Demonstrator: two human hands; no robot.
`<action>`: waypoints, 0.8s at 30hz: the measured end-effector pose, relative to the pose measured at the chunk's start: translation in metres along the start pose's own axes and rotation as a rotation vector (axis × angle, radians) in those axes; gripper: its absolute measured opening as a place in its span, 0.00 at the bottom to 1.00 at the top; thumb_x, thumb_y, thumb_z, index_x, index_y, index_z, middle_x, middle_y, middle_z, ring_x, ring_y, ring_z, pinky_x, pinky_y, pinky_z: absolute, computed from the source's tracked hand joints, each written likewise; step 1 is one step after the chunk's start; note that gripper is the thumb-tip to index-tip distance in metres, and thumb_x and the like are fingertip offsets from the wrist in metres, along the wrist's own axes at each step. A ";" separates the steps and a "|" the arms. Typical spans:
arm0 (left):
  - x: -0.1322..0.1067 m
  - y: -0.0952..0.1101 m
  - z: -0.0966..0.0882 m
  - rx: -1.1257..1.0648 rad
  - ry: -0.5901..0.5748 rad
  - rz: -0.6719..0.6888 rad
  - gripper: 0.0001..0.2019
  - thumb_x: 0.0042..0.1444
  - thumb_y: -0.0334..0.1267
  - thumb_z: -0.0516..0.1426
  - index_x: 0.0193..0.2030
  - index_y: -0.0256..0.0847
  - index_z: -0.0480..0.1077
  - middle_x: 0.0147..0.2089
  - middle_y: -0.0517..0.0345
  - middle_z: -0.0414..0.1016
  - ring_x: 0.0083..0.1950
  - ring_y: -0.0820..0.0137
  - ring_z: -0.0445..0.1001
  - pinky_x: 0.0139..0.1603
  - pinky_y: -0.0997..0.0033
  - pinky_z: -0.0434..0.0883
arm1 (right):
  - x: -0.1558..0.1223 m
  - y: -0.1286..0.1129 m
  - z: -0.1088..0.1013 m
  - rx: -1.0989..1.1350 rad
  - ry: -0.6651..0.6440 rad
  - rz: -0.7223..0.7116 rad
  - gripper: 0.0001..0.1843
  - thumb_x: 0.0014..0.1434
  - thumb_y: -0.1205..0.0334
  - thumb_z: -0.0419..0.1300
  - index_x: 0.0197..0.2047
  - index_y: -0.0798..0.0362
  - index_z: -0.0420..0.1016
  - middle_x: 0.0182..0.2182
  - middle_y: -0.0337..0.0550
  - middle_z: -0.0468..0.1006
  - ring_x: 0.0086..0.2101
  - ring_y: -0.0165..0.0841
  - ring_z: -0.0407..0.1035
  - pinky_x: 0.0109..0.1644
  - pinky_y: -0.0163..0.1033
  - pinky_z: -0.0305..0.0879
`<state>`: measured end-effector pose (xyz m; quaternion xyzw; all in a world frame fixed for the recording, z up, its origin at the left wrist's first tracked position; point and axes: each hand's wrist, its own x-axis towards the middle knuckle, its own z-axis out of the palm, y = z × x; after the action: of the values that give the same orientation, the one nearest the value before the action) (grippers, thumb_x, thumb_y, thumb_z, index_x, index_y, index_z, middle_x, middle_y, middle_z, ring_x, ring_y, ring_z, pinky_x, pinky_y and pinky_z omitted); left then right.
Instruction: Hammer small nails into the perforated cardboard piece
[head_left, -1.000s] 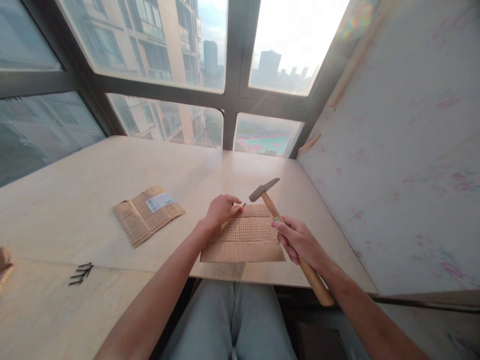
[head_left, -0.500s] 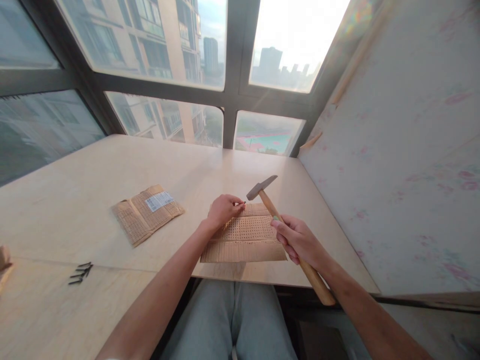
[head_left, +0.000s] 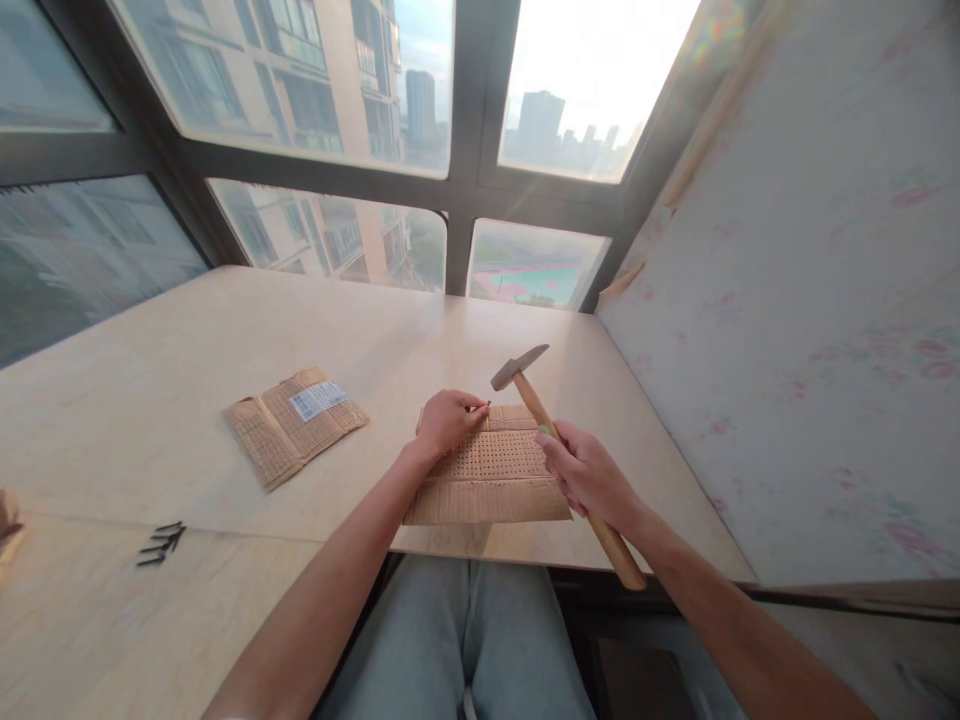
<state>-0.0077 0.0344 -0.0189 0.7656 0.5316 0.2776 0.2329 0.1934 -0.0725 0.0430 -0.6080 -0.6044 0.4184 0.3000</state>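
Note:
My left hand point(head_left: 450, 420) rests at the far left part of a cardboard piece point(head_left: 487, 500) dotted with rows of holes. Its thumb and forefinger pinch a small dark nail point(head_left: 489, 404), mostly hidden by the fingertips. My right hand point(head_left: 581, 465) is wrapped round the wooden handle of a hammer point(head_left: 531, 400). The hammer's metal head hangs just above and to the right of the nail, apart from it. The cardboard lies flat near the table's front edge, partly covered by my left hand.
Left on the table point(head_left: 375, 330) lies another cardboard piece point(head_left: 296, 430) with a white label. Several dark nails point(head_left: 161, 545) lie loose further left. A brown object point(head_left: 9, 515) shows at the left edge. Windows stand behind, a flowered wall point(head_left: 787, 350) to the right.
The hammer and my right hand have shifted slightly to the left, with the handle's end rising a little. My left hand stays at the same spot, pinching the nail.

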 end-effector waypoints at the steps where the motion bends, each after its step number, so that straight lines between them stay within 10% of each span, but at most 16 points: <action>1: 0.000 0.000 0.000 0.002 0.000 0.004 0.14 0.57 0.45 0.56 0.37 0.45 0.83 0.33 0.51 0.82 0.30 0.67 0.72 0.29 0.69 0.56 | 0.001 0.001 0.000 -0.040 -0.008 0.006 0.15 0.65 0.53 0.50 0.29 0.49 0.57 0.17 0.28 0.61 0.09 0.22 0.55 0.07 0.28 0.49; 18: -0.003 0.003 -0.006 -0.039 -0.017 -0.021 0.13 0.55 0.43 0.59 0.39 0.41 0.82 0.30 0.53 0.81 0.28 0.71 0.70 0.30 0.71 0.58 | -0.004 -0.001 -0.001 0.118 -0.053 -0.006 0.16 0.63 0.49 0.53 0.29 0.49 0.58 0.15 0.26 0.61 0.08 0.22 0.53 0.07 0.26 0.47; 24: -0.010 0.006 -0.034 -0.350 0.160 -0.096 0.20 0.52 0.34 0.54 0.49 0.35 0.78 0.25 0.59 0.72 0.26 0.73 0.64 0.31 0.71 0.61 | -0.007 0.003 0.000 0.164 -0.050 -0.001 0.18 0.63 0.48 0.54 0.28 0.49 0.57 0.14 0.25 0.60 0.08 0.21 0.52 0.07 0.26 0.45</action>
<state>-0.0291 0.0246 0.0084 0.6626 0.5282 0.4143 0.3322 0.1955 -0.0792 0.0412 -0.5706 -0.5757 0.4813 0.3336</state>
